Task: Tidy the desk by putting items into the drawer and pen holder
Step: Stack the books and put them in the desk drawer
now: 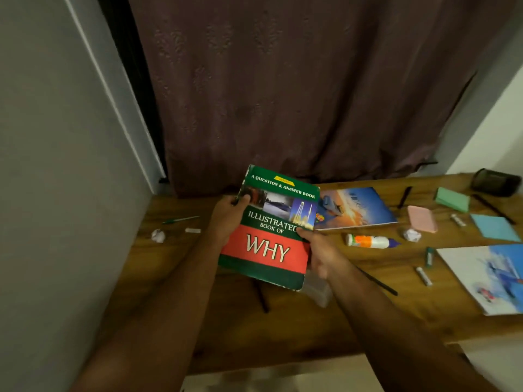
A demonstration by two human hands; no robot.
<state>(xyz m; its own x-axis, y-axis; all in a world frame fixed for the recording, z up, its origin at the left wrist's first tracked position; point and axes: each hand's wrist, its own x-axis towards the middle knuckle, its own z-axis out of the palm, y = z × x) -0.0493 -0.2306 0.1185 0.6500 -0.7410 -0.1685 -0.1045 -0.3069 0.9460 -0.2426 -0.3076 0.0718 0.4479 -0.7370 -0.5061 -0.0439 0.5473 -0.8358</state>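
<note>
1. Clearly, in the head view, the tidying is at an early stage: both hands hold one book, "Illustrated Book of Why", lifted above the wooden desk near the picture's centre.
2. Left hand grips the book's left edge, thumb curled over the cover; right hand clamps the right edge, thumb on the front and fingers hidden behind.
3. Much is left on the desk. Toward 3 o'clock of the book lie a colourful notebook, a glue bottle, a pink eraser, a crumpled paper ball, green sticky notes, blue sticky notes and an art pad.
4. Toward 9 o'clock lie a green pen and another paper ball.
5. A dark mesh holder, probably the pen holder, lies at 2 o'clock. No drawer shows, so I judge nearly everything is yet to be stowed.
</note>
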